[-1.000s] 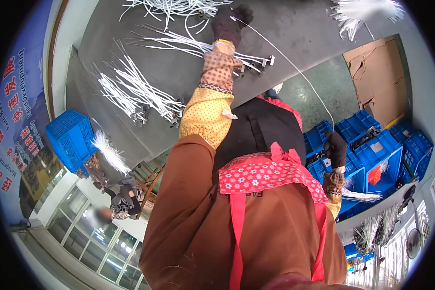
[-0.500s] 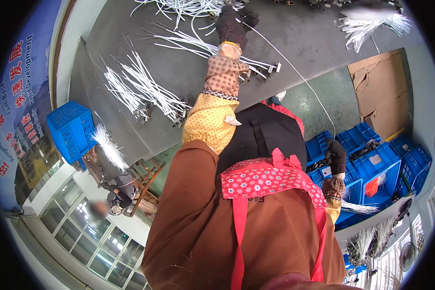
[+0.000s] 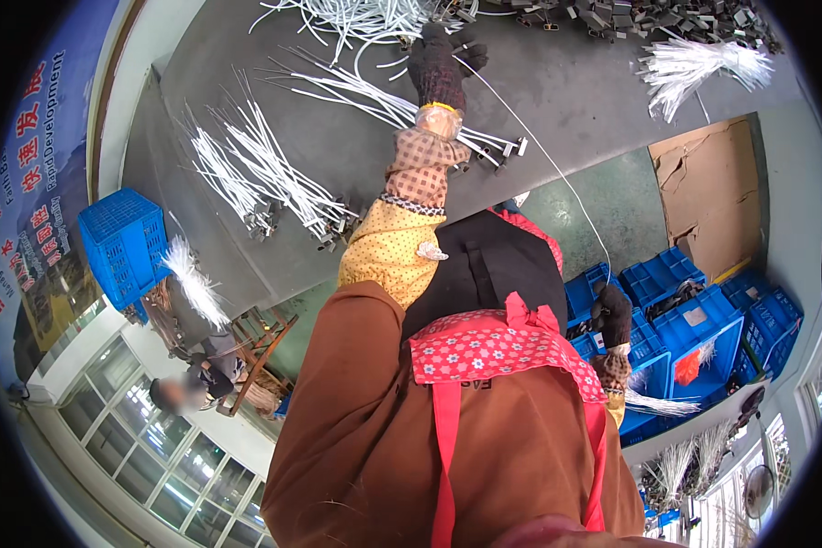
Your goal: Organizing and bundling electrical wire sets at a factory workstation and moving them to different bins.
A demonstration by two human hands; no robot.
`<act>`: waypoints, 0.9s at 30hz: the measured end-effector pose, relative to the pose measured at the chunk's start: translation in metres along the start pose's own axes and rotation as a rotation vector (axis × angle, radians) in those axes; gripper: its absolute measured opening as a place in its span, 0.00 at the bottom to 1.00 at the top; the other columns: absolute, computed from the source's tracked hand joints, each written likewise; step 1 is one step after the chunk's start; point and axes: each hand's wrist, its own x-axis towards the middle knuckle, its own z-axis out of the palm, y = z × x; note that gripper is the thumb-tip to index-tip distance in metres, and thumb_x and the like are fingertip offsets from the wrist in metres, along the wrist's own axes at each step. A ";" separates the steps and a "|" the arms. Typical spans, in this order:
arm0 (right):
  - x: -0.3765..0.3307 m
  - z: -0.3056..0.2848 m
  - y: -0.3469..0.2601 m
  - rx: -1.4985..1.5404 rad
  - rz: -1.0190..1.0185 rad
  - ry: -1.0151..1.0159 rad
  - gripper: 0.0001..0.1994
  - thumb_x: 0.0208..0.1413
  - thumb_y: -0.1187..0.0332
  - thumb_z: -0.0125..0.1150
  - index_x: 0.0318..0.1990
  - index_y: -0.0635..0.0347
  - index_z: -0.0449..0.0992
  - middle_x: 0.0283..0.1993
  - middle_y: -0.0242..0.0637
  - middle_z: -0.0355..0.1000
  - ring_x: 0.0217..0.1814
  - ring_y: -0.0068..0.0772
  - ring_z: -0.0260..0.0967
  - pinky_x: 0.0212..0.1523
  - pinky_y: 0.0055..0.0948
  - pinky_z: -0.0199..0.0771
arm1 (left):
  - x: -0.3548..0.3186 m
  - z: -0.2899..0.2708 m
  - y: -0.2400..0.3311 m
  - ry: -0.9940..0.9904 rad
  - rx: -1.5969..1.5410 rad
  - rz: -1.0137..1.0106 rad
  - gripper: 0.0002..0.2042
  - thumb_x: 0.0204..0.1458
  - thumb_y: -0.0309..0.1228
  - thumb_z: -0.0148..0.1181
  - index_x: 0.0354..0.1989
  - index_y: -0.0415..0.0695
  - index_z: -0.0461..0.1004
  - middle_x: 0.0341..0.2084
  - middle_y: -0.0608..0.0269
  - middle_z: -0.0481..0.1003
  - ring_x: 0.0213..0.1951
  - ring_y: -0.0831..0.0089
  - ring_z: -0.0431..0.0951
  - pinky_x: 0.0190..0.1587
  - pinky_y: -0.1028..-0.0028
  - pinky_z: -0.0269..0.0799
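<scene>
My left hand (image 3: 440, 73), in a dark knit glove, reaches over the grey table, closed around one end of a long white wire (image 3: 539, 137). The wire runs slack down to the right, where my gloved right hand (image 3: 612, 315) grips its other end beside the blue crates; finger detail there is small. Beneath my left wrist lies a bunch of white wires (image 3: 365, 96) with small metal pieces at one end. Farther left on the table rest two more bunches of white wires (image 3: 269, 160), tipped with metal pieces.
Loose white wires (image 3: 347, 16) and a heap of metal pieces (image 3: 630, 16) cover the far table. A white bundle (image 3: 703, 68) sits far right. Blue crates (image 3: 694, 320) stand right, near a cardboard sheet (image 3: 708, 187). Another blue crate (image 3: 123, 247) and a person (image 3: 205, 379) are left.
The view has shifted slightly, showing more of the far table. My right hand sits a little lower and further left in the picture. Both hands still hold the wire.
</scene>
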 end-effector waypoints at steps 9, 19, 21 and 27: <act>-0.001 0.007 0.017 -0.031 -0.027 -0.039 0.13 0.62 0.62 0.51 0.41 0.64 0.76 0.18 0.29 0.67 0.13 0.19 0.59 0.14 0.22 0.54 | -0.015 -0.007 -0.002 -0.123 -0.183 -0.136 0.14 0.64 0.38 0.46 0.43 0.37 0.67 0.33 0.46 0.79 0.30 0.53 0.82 0.36 0.57 0.82; -0.002 0.014 0.012 0.059 -0.006 -0.082 0.18 0.63 0.58 0.53 0.44 0.68 0.76 0.19 0.32 0.70 0.12 0.21 0.61 0.13 0.22 0.56 | 0.006 -0.027 0.001 -0.048 -0.246 -0.006 0.20 0.64 0.43 0.46 0.42 0.34 0.68 0.27 0.44 0.79 0.21 0.53 0.80 0.25 0.58 0.82; -0.003 0.010 0.019 0.095 0.015 -0.077 0.18 0.63 0.58 0.53 0.44 0.69 0.75 0.19 0.32 0.70 0.12 0.22 0.61 0.13 0.23 0.56 | 0.001 -0.018 0.000 0.032 -0.197 -0.041 0.20 0.65 0.44 0.45 0.41 0.33 0.68 0.27 0.44 0.79 0.22 0.52 0.81 0.26 0.59 0.82; 0.005 0.013 0.027 0.102 -0.028 -0.141 0.19 0.63 0.57 0.54 0.44 0.69 0.76 0.19 0.33 0.71 0.12 0.23 0.62 0.12 0.23 0.56 | -0.030 -0.010 -0.014 -0.037 -0.131 -0.098 0.16 0.64 0.39 0.51 0.38 0.35 0.72 0.28 0.49 0.79 0.25 0.60 0.81 0.30 0.63 0.82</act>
